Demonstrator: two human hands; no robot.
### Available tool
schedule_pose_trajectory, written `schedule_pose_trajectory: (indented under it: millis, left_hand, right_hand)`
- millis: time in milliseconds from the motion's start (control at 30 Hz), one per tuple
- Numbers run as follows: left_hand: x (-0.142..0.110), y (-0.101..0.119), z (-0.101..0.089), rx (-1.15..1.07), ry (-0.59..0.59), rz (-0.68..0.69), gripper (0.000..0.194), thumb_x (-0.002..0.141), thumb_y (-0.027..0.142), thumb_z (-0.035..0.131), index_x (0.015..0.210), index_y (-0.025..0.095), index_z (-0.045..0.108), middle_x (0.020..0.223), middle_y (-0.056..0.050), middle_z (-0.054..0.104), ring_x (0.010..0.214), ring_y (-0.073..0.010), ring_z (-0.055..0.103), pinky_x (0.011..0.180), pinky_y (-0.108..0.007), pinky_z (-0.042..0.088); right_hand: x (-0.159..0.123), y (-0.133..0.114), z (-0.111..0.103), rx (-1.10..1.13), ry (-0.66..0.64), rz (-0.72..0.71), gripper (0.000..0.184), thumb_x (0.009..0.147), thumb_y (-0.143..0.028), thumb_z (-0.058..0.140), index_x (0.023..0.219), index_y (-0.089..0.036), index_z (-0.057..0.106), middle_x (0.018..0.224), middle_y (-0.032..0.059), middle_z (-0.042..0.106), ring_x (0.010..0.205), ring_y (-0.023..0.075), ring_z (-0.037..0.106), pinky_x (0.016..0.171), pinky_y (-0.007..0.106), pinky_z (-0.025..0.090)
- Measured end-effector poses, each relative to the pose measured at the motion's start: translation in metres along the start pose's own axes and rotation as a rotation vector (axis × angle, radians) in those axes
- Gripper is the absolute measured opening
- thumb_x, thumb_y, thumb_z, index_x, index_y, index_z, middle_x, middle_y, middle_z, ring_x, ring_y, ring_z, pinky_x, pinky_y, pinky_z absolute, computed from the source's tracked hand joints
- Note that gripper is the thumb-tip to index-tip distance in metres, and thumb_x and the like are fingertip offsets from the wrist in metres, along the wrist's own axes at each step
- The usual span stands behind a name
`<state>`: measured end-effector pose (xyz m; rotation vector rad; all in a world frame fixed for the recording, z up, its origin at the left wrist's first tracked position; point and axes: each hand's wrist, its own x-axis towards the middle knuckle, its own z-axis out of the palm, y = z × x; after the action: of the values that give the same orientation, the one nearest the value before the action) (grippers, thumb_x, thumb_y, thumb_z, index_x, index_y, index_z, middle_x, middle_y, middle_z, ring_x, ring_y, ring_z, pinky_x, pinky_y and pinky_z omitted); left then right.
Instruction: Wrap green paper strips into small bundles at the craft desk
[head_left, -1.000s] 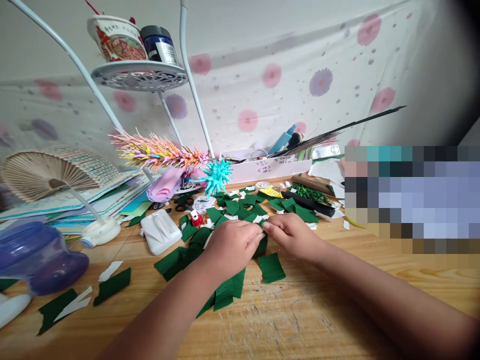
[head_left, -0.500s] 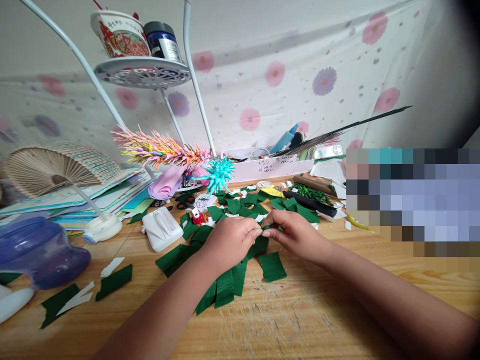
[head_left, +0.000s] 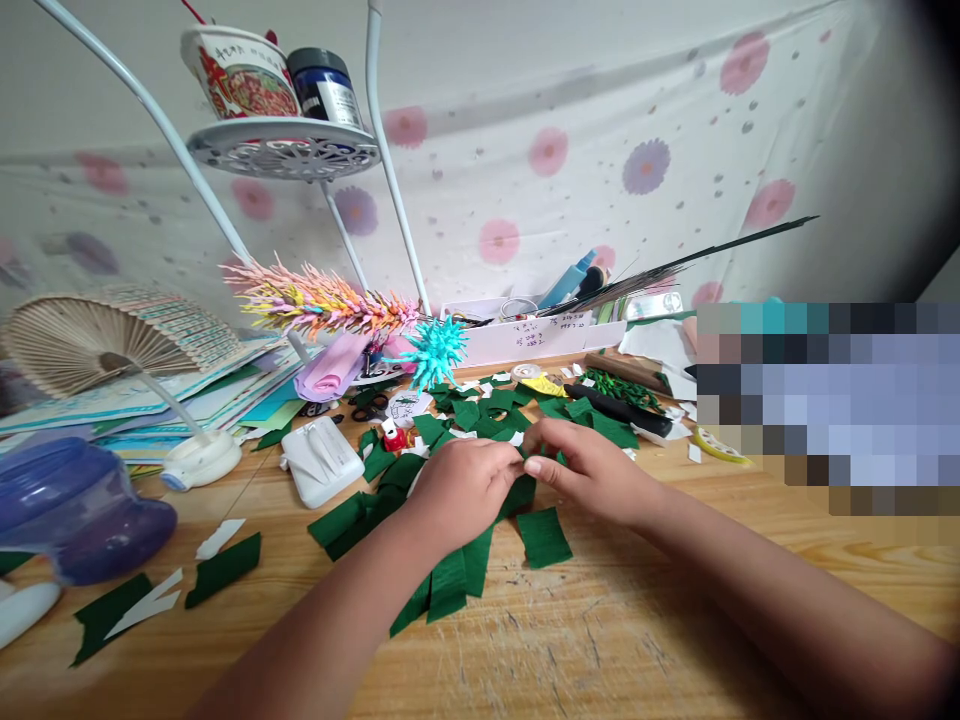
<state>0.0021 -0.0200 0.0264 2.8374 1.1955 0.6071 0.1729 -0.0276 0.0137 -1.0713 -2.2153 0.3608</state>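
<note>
My left hand (head_left: 463,492) and my right hand (head_left: 596,468) meet fingertip to fingertip over the table's middle. Both are closed in a pinch on a small piece of green crepe paper, mostly hidden by the fingers. Beneath and around them lie loose green crepe paper pieces (head_left: 450,580), some partly covered by my left hand and forearm. One separate green square (head_left: 544,538) rests just in front of my right hand. Beyond the hands, more green scraps (head_left: 499,402) are scattered among white bits.
A white case (head_left: 322,462) and a small red-capped bottle (head_left: 393,436) stand left of my hands. Black scissors (head_left: 370,406) lie behind. A black-handled tool (head_left: 622,410) is at right, a white box (head_left: 517,345) at the back. A blue-purple container (head_left: 82,510) occupies the left side.
The right fingers have shifted slightly and now hide more of the green paper between the fingertips. Both hands stay in about the same place; the view has moved a little.
</note>
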Motion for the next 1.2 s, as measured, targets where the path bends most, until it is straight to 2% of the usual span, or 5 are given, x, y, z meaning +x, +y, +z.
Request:
schedule_pose_trajectory:
  millis: [67, 367, 633, 867, 1200]
  left_hand:
    - [0.0001, -0.0016, 0.001, -0.057, -0.01, -0.023, 0.022, 0.08, 0.025, 0.038, 0.066, 0.019, 0.053, 0.063, 0.002, 0.054, 0.062, -0.011, 0.049, 0.054, -0.02, 0.033]
    - [0.0014, -0.0033, 0.0025, -0.055, 0.021, -0.041, 0.023, 0.081, 0.026, 0.036, 0.073, 0.018, 0.056, 0.068, -0.001, 0.057, 0.067, -0.0126, 0.051, 0.06, -0.022, 0.037]
    - [0.0023, -0.003, 0.0033, -0.066, 0.077, 0.0, 0.018, 0.08, 0.023, 0.04, 0.077, 0.019, 0.057, 0.074, -0.001, 0.059, 0.072, -0.0129, 0.052, 0.065, -0.023, 0.038]
    - [0.0017, -0.0037, 0.0014, -0.116, 0.041, -0.04, 0.02, 0.08, 0.025, 0.04, 0.073, 0.018, 0.057, 0.068, 0.0, 0.058, 0.067, -0.0122, 0.051, 0.059, -0.022, 0.038]
    - [0.0021, -0.0043, 0.0038, -0.113, 0.119, -0.074, 0.017, 0.077, 0.026, 0.045, 0.073, 0.019, 0.059, 0.069, 0.0, 0.06, 0.067, -0.0126, 0.052, 0.06, -0.023, 0.037]
  right_hand:
    - [-0.0008, 0.0004, -0.0038, -0.023, 0.004, -0.036, 0.015, 0.078, -0.031, 0.047, 0.084, -0.017, 0.047, 0.077, 0.002, 0.053, 0.065, 0.0125, 0.047, 0.057, 0.022, 0.036]
    - [0.0005, 0.0032, -0.0084, -0.092, 0.005, -0.052, 0.008, 0.074, -0.016, 0.049, 0.082, -0.018, 0.049, 0.069, -0.0005, 0.054, 0.061, 0.0114, 0.048, 0.054, 0.02, 0.034]
    - [0.0002, 0.0058, -0.005, -0.102, 0.022, -0.048, 0.008, 0.075, -0.017, 0.049, 0.083, -0.018, 0.048, 0.072, -0.0004, 0.055, 0.063, 0.0117, 0.049, 0.055, 0.021, 0.035]
    - [0.0007, 0.0076, -0.0054, -0.1, 0.032, -0.096, 0.011, 0.075, -0.017, 0.049, 0.085, -0.018, 0.051, 0.075, 0.0017, 0.057, 0.065, 0.0128, 0.05, 0.057, 0.022, 0.037]
    - [0.0003, 0.0057, -0.005, -0.162, 0.052, -0.06, 0.011, 0.08, -0.022, 0.043, 0.085, -0.017, 0.051, 0.076, 0.004, 0.057, 0.071, 0.0152, 0.05, 0.061, 0.024, 0.037]
